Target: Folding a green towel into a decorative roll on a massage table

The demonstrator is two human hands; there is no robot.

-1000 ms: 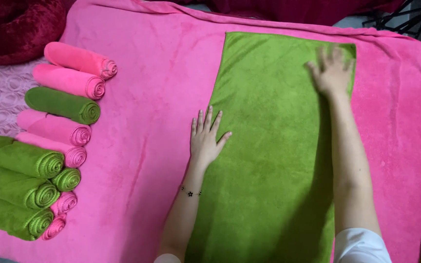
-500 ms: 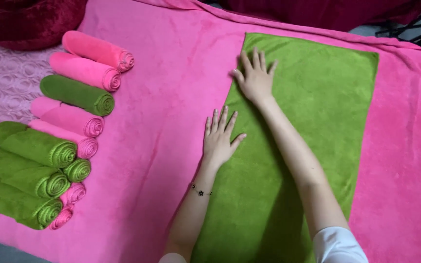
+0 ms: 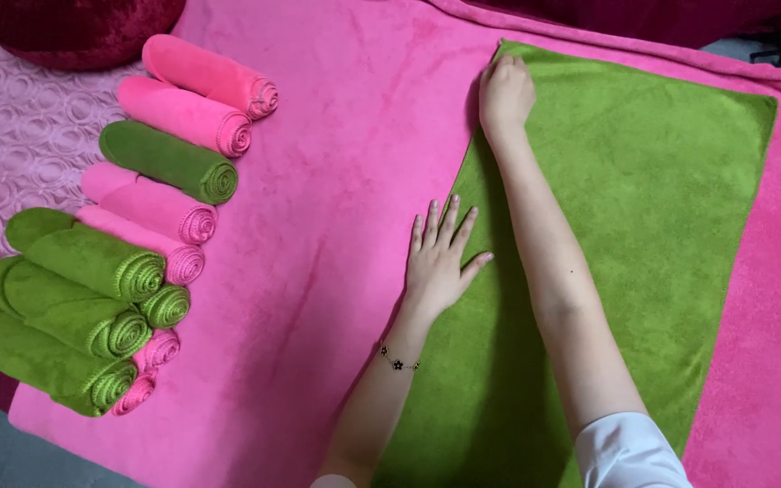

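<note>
Green towel (image 3: 625,226) lies flat on the pink blanket (image 3: 336,181), spread lengthwise in front of me. My left hand (image 3: 440,262) rests flat on its near-left edge, fingers apart, gripping nothing. My right hand (image 3: 504,90) sits at the far-left corner, fingers curled; whether they pinch cloth, I cannot tell. Rolled towels (image 3: 128,235) are stacked well left.

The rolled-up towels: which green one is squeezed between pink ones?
The dark green roll, third from the top. Pink rolls lie on both sides; the other green rolls bunch lower down.

White short sleeves (image 3: 630,447), beaded bracelet (image 3: 399,361)
</note>
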